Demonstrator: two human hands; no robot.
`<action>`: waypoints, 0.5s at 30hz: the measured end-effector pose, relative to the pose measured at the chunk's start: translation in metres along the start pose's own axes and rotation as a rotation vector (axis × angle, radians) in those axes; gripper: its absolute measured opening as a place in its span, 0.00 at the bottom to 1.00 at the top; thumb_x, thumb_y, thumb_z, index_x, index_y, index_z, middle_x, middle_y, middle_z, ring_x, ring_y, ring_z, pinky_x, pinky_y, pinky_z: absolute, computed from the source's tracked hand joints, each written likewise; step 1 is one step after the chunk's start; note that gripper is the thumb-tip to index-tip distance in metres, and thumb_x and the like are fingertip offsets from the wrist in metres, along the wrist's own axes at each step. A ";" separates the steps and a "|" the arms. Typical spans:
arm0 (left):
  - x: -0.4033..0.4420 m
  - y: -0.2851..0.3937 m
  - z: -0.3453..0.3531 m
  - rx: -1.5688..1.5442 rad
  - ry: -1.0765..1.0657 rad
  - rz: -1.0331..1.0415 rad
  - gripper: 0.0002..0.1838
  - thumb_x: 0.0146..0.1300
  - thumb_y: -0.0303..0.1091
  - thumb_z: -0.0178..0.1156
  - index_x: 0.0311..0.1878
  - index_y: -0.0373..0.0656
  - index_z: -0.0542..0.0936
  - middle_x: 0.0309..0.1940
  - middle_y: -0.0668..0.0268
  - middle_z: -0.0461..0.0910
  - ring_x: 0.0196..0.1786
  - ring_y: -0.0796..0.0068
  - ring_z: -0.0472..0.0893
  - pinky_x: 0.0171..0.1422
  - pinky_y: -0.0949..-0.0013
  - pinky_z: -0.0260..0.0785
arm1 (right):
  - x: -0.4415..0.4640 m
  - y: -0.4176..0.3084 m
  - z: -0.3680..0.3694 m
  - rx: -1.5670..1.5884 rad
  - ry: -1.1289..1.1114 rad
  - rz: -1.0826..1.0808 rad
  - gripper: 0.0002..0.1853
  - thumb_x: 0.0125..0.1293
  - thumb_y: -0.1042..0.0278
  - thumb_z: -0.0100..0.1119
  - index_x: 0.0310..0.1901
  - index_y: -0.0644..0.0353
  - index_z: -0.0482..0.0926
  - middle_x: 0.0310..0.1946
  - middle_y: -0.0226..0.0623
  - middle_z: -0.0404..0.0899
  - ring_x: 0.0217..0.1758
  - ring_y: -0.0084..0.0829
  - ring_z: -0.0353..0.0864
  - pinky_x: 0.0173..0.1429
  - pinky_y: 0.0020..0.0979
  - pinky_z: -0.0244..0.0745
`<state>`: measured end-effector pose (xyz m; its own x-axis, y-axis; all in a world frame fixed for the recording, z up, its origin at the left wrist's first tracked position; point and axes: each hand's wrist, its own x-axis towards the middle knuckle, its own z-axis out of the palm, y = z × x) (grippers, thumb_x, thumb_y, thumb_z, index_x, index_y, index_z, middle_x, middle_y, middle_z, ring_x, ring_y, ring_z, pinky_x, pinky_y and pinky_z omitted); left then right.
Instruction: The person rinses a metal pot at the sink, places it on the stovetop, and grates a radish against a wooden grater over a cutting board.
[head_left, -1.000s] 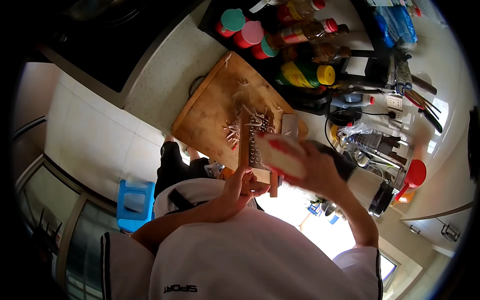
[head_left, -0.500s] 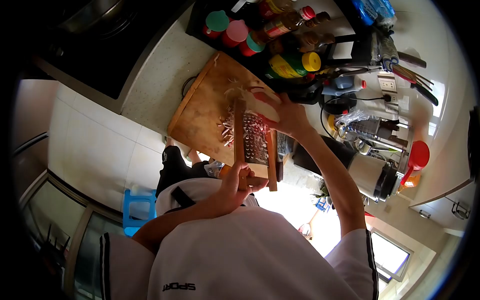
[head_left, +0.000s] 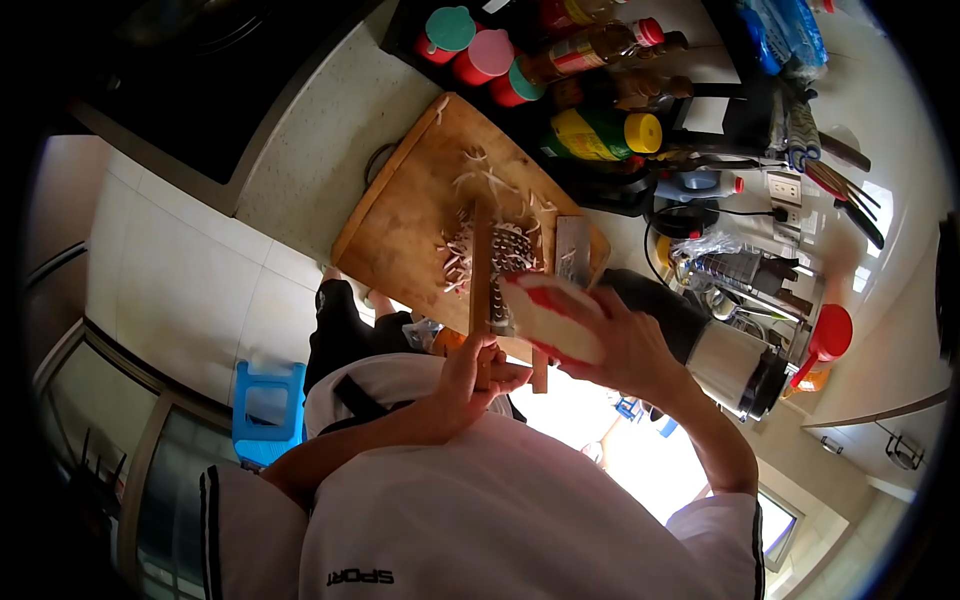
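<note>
My left hand (head_left: 473,368) is closed around the near end of a wooden-framed grater (head_left: 481,265), which slopes down onto a wooden cutting board (head_left: 385,225). The grater's metal face is full of holes. In my right hand (head_left: 640,350) is a large piece of radish (head_left: 553,322), red at the skin and white on the cut face. It sits at the lower part of the grater and covers some of it; whether it touches the metal is unclear. Pale and reddish shreds (head_left: 457,258) lie under and beside the grater, with some scattered farther up the board.
A flat metal blade (head_left: 573,245) rests on the board's right side. Behind the board stand lidded jars (head_left: 490,54) and a yellow-capped bottle (head_left: 600,134). A black-and-silver appliance (head_left: 730,365) is right of my right hand. The stove (head_left: 190,100) is at upper left.
My right hand has drawn the radish from the grater's far end down toward me, uncovering shreds and the blade. The left hand still grips the grater. The view has shifted slightly.
</note>
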<state>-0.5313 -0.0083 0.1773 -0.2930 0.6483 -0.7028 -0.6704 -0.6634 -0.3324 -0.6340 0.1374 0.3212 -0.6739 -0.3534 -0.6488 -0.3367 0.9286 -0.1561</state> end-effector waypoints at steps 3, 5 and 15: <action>0.001 -0.005 -0.006 -0.018 -0.010 -0.001 0.11 0.59 0.37 0.55 0.36 0.41 0.67 0.30 0.65 0.67 0.35 0.56 0.80 0.53 0.50 0.73 | 0.046 0.016 0.026 0.023 0.054 0.107 0.39 0.48 0.48 0.70 0.64 0.36 0.65 0.47 0.48 0.73 0.42 0.47 0.83 0.40 0.42 0.81; 0.001 -0.005 -0.004 -0.015 -0.010 0.000 0.11 0.59 0.37 0.56 0.36 0.41 0.67 0.30 0.65 0.67 0.35 0.56 0.80 0.54 0.50 0.74 | 0.081 0.035 0.038 -0.010 0.159 0.057 0.39 0.49 0.46 0.69 0.64 0.35 0.65 0.45 0.50 0.74 0.42 0.48 0.82 0.42 0.42 0.81; 0.001 -0.004 -0.004 -0.039 0.029 0.000 0.11 0.58 0.35 0.57 0.35 0.41 0.66 0.31 0.63 0.67 0.36 0.58 0.77 0.56 0.46 0.74 | 0.097 0.057 0.032 0.238 0.274 0.155 0.40 0.50 0.45 0.69 0.65 0.38 0.64 0.43 0.48 0.78 0.40 0.50 0.82 0.46 0.41 0.79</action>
<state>-0.5263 -0.0065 0.1760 -0.2722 0.6376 -0.7207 -0.6433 -0.6776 -0.3564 -0.6973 0.1595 0.2259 -0.8664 -0.1943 -0.4601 -0.0769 0.9621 -0.2616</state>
